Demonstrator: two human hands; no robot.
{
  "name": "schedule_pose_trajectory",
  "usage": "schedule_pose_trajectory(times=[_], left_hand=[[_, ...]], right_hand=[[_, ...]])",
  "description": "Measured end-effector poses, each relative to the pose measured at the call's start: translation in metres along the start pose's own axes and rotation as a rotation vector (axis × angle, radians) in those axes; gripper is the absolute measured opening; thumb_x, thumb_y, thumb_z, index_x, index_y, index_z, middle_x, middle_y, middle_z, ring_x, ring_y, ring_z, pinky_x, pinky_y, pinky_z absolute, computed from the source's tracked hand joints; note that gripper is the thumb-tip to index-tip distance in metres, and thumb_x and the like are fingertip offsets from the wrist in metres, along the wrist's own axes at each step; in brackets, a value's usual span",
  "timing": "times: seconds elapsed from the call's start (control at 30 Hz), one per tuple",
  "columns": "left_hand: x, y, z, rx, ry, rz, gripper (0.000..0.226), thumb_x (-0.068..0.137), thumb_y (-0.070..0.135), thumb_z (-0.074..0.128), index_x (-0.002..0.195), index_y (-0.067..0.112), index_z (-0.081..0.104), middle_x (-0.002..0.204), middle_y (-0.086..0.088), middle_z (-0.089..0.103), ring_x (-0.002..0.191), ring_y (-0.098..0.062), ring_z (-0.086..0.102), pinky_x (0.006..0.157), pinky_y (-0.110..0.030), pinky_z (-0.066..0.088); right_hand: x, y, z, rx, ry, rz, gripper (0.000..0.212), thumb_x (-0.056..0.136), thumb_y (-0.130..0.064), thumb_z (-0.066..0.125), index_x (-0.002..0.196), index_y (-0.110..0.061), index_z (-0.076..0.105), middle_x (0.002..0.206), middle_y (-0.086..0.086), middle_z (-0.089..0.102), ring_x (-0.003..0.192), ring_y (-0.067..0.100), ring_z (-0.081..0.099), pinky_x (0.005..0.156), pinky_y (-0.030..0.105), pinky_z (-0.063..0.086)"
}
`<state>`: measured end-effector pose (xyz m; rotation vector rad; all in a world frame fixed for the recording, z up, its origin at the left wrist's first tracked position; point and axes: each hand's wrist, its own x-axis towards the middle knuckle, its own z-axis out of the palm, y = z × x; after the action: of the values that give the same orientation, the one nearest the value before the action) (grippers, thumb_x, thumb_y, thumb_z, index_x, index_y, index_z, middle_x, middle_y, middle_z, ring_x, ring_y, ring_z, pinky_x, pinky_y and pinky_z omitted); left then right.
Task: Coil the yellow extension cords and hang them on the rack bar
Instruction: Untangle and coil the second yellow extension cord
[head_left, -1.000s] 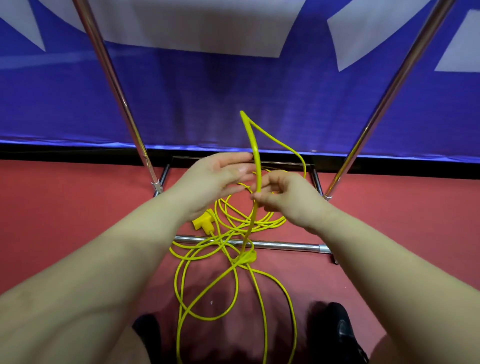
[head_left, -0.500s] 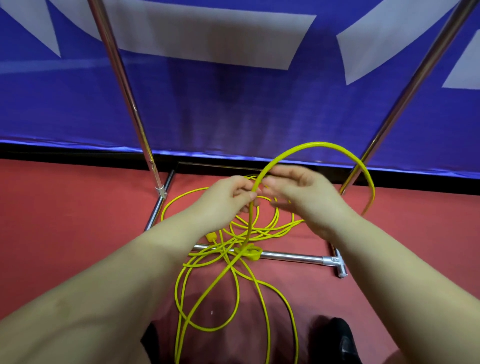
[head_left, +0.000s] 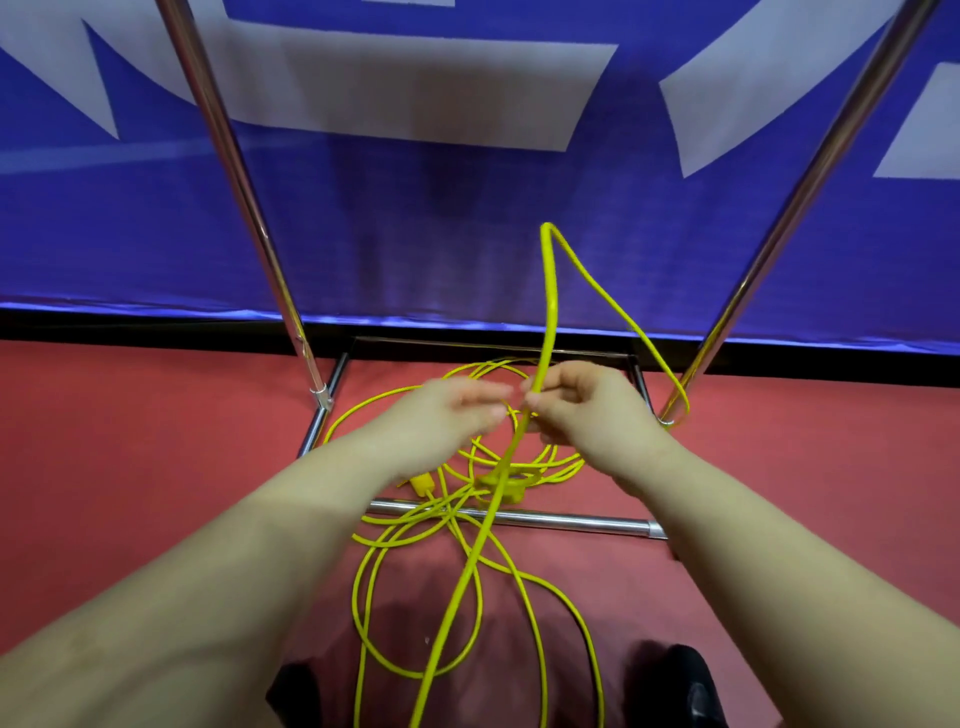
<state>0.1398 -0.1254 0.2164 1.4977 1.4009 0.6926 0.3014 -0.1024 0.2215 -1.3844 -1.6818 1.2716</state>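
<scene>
A yellow extension cord (head_left: 549, 291) rises from the floor in a tall narrow loop and falls back down to the right. My right hand (head_left: 582, 405) pinches the cord just below that loop. My left hand (head_left: 447, 410) is blurred, close to the left of the right hand, its fingers stretched toward the cord without holding it. More yellow cord (head_left: 415, 587) lies in loose tangled loops on the red floor, over the rack's low front bar (head_left: 571, 519). A yellow plug (head_left: 423, 483) lies by the tangle.
Two chrome rack uprights, the left upright (head_left: 244, 197) and the right upright (head_left: 810, 171), lean up and out of view; the top bar is not visible. A blue and white banner (head_left: 441, 171) stands behind. My black shoe (head_left: 685, 686) is at the bottom edge.
The wide arched loop has narrowed into a tall upright one. My left hand has let go of the cord and is moving; my right hand keeps its pinch.
</scene>
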Motion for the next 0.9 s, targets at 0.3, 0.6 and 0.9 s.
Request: schedule_pose_trajectory(times=[0.3, 0.6, 0.9], left_hand=[[0.001, -0.001, 0.010, 0.239, 0.087, 0.056, 0.014, 0.087, 0.014, 0.063, 0.101, 0.013, 0.066, 0.078, 0.008, 0.061, 0.064, 0.005, 0.052, 0.059, -0.003, 0.037], [0.004, 0.000, 0.010, 0.019, 0.184, 0.013, 0.006, 0.085, 0.010, 0.065, 0.084, 0.016, 0.066, 0.066, 0.000, 0.062, 0.055, -0.004, 0.055, 0.059, -0.019, 0.045], [0.004, 0.010, -0.003, -0.397, 0.248, -0.065, 0.015, 0.095, 0.012, 0.051, 0.090, 0.013, 0.065, 0.049, 0.009, 0.063, 0.045, 0.000, 0.058, 0.047, -0.015, 0.050]], right_hand=[[-0.004, -0.020, -0.012, 0.366, 0.126, -0.024, 0.012, 0.091, -0.006, 0.056, 0.088, -0.015, 0.062, 0.073, -0.002, 0.068, 0.062, 0.010, 0.064, 0.068, 0.024, 0.057], [-0.014, -0.001, 0.001, -0.268, -0.107, 0.146, 0.044, 0.067, -0.040, 0.080, 0.101, -0.020, 0.062, 0.096, -0.003, 0.066, 0.090, 0.013, 0.062, 0.081, 0.029, 0.048], [-0.008, 0.009, -0.005, -0.464, -0.025, 0.193, 0.040, 0.078, -0.010, 0.067, 0.116, -0.013, 0.058, 0.092, 0.007, 0.066, 0.091, 0.023, 0.065, 0.082, 0.032, 0.050]])
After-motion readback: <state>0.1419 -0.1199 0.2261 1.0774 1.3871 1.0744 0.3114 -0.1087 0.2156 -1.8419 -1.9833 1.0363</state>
